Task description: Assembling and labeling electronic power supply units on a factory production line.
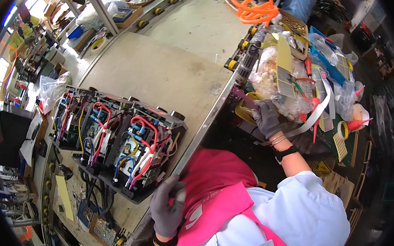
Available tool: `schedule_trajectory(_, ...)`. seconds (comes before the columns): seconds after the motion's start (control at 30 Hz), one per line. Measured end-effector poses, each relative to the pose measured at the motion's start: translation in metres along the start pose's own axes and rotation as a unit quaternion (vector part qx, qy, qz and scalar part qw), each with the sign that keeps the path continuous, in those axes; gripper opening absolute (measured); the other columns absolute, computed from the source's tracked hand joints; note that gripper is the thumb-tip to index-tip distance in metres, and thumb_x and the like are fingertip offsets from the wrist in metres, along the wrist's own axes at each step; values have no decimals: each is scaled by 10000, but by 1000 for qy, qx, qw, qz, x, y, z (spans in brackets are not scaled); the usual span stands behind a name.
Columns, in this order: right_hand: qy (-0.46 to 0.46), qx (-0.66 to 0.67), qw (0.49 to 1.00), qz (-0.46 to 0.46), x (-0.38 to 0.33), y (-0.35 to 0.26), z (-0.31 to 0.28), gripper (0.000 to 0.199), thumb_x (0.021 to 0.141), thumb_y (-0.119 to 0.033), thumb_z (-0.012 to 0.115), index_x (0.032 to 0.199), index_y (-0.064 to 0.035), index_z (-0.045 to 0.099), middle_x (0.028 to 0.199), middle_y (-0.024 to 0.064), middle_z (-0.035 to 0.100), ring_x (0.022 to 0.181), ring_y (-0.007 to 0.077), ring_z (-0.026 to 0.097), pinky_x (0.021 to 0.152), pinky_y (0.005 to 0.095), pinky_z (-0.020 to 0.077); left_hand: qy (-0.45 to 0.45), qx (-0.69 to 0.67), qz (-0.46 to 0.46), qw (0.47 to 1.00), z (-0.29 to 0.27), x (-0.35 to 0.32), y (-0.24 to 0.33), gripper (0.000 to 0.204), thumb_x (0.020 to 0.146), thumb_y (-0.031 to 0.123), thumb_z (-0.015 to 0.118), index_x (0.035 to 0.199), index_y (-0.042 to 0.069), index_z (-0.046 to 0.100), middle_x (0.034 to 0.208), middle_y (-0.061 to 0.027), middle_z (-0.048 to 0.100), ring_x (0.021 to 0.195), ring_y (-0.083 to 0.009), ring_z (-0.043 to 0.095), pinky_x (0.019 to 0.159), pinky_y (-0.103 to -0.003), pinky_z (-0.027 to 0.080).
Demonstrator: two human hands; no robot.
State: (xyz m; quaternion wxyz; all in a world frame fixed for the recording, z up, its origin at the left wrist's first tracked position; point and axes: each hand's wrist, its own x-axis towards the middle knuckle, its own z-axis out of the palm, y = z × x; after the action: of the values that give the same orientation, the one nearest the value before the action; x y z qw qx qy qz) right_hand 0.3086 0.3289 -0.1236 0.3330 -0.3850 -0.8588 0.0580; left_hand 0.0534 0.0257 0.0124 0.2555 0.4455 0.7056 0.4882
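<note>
1. Head view: a person in a white coat and pink apron stands at a curved workbench (164, 74). On it sits a row of open electrical units with red, blue, yellow and white wiring; the nearest unit (146, 151) serves as the landmark.

2. Left hand (168, 208), grey-gloved, lies just beside the near corner of the nearest unit, toward the person, at the bench's metal edge. It is much the nearer hand to that unit. The unit's long axis runs from the hand away toward the far left of the row.

3. Left fingers (175, 190) are curled almost closed around a small pale object; what it is cannot be told. They touch nothing on the unit itself.

4. Right hand (267, 117), also grey-gloved, is well apart from the nearest unit, off to its right beyond the bench edge, among clear plastic bags of parts (274, 83).

5. Right fingers are closed on a slim purple tool handle (245, 98), which points away from the person, above a yellow tape roll (246, 109).
</note>
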Motion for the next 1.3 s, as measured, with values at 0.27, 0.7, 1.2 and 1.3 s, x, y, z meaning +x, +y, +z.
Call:
schedule_trajectory(0.27, -216, -111, 964, 109, -22, 39, 30, 563, 885, -428, 583, 1309, -77, 465, 1111, 235, 604, 967, 397, 598, 790, 482, 478, -10, 16, 9, 1000, -2, 2, -2, 319, 868, 56, 664, 1165, -30, 584, 929, -104, 680, 822, -146, 645, 779, -270, 503)
schedule_trajectory(0.7, -108, 28, 992, 63, -30, 41, 33, 635, 819, -237, 694, 1363, -40, 433, 1300, 202, 538, 1175, 400, 524, 998, 418, 421, -5, -6, 16, 1000, -7, 1, -2, 310, 848, 24, 662, 1148, -21, 595, 919, -113, 684, 821, -159, 659, 753, -279, 515)
schedule_trajectory(1.2, 84, 219, 968, -95, 55, -114, -36, 163, 859, -87, 625, 1004, -14, 641, 919, 117, 633, 833, 266, 620, 749, 343, 498, 394, 184, 70, 898, -77, -14, -1, 360, 814, 110, 666, 1143, -23, 603, 907, -152, 676, 833, -233, 663, 728, -315, 496)
schedule_trajectory(1.3, -15, 333, 940, -71, 98, -167, -9, 208, 858, -58, 589, 1048, 12, 634, 949, 120, 632, 863, 216, 626, 775, 308, 504, 304, 347, 116, 880, -93, 12, -31, 520, 841, 316, 684, 1209, -27, 553, 866, -174, 664, 778, -307, 650, 690, -368, 499)
